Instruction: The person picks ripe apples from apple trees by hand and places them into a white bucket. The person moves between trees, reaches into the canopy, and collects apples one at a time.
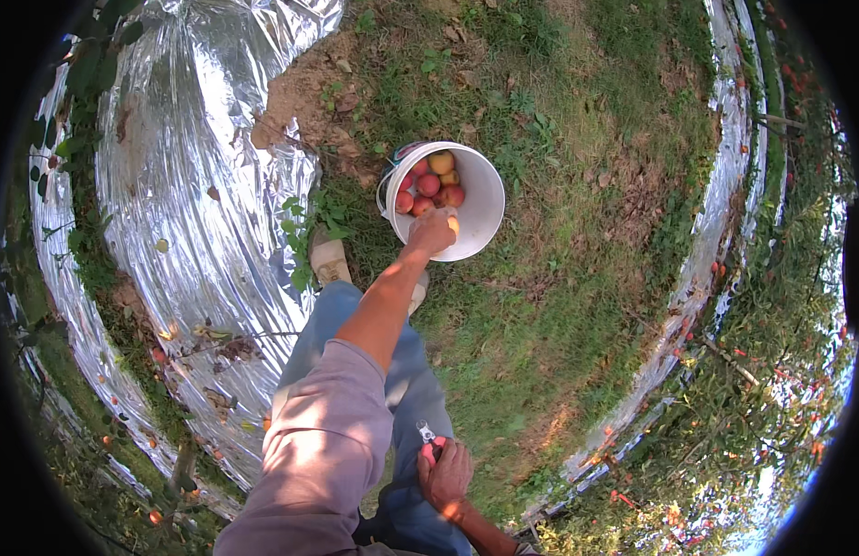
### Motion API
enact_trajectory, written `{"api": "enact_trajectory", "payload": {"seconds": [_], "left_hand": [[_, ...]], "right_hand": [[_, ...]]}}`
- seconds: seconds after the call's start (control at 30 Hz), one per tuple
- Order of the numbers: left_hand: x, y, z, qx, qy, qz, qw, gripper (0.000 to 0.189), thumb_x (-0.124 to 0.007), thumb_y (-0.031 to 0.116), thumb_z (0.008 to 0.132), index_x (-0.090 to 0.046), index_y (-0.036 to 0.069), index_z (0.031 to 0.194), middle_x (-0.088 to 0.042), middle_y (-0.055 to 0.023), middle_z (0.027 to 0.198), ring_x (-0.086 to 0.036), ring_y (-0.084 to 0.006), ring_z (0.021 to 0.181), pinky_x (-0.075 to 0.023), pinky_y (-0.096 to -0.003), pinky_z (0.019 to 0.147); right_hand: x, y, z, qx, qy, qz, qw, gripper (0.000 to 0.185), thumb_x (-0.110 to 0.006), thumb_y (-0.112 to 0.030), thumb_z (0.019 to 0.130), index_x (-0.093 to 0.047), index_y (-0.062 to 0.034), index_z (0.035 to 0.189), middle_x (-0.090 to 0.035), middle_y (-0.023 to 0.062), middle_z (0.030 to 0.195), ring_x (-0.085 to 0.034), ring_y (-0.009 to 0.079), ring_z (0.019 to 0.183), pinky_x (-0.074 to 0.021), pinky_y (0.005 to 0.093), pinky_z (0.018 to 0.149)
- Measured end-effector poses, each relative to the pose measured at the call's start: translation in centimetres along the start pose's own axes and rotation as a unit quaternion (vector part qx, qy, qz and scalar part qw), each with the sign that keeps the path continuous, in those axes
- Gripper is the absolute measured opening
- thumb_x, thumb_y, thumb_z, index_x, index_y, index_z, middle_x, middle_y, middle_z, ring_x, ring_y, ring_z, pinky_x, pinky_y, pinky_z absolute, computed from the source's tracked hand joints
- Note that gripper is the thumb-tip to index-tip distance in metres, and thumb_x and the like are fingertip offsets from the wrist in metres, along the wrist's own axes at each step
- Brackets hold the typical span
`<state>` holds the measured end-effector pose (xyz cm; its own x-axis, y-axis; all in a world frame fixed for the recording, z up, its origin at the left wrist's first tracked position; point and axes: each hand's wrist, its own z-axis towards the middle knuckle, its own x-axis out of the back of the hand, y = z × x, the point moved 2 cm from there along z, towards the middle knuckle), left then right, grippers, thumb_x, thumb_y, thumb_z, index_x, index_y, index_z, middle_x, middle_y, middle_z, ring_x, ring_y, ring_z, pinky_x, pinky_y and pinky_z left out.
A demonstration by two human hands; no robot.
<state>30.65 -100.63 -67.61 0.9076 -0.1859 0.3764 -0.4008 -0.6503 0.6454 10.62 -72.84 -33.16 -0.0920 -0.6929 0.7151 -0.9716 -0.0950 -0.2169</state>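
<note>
My left hand point(431, 229) reaches over the near rim of a white plastic bucket point(482, 198). Its fingers are around a yellowish apple point(454, 226), which is partly hidden by the hand. Inside the bucket, several red and yellow apples point(428, 185) are gathered on the left side. Lower down, by my thigh, my right hand point(448, 475) grips small fruit clippers point(429, 450) with pink handles. Their metal blades point up and away from the hand, and I cannot tell whether the blades are closed.
Crumpled silver reflective film point(193, 174) covers the ground at left, and another strip point(704, 229) runs along the right. Grass point(575, 313) surrounds the bucket. My shoe point(329, 257) stands near it. Apple trees with red fruit point(770, 389) line the right; leafy branches point(89, 69) hang at upper left.
</note>
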Motion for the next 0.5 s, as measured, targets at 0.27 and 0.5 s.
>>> {"api": "enact_trajectory", "payload": {"seconds": [0.27, 0.5], "left_hand": [[-2.0, -2.9, 1.3, 0.014, -0.04, 0.087, 0.995, 0.032, -0.058, 0.016, 0.092, -0.069, 0.013, 0.122, -0.062, -0.0204, 0.128, -0.061, -0.0386, 0.122, -0.0486, -0.0502, 0.103], [4.1, -0.2, -11.2, -0.203, -0.031, 0.096, 0.974, 0.035, -0.056, 0.007, 0.083, -0.071, 0.012, 0.114, -0.069, -0.02, 0.111, -0.068, -0.0388, 0.104, -0.0553, -0.0503, 0.091]], "right_hand": [[0.5, -0.4, 1.4, -0.017, 0.025, 0.023, 0.999, 0.055, -0.073, -0.034, 0.088, -0.052, 0.0031, 0.124, -0.055, 0.0183, 0.095, -0.056, 0.0382, 0.085, -0.0452, 0.0493, 0.07], [2.2, -1.4, 4.3, 0.039, 0.03, -0.012, 0.999, 0.051, -0.069, -0.038, 0.091, -0.052, 0.0008, 0.12, -0.057, 0.0189, 0.102, -0.059, 0.0394, 0.095, -0.0494, 0.051, 0.077]]}}
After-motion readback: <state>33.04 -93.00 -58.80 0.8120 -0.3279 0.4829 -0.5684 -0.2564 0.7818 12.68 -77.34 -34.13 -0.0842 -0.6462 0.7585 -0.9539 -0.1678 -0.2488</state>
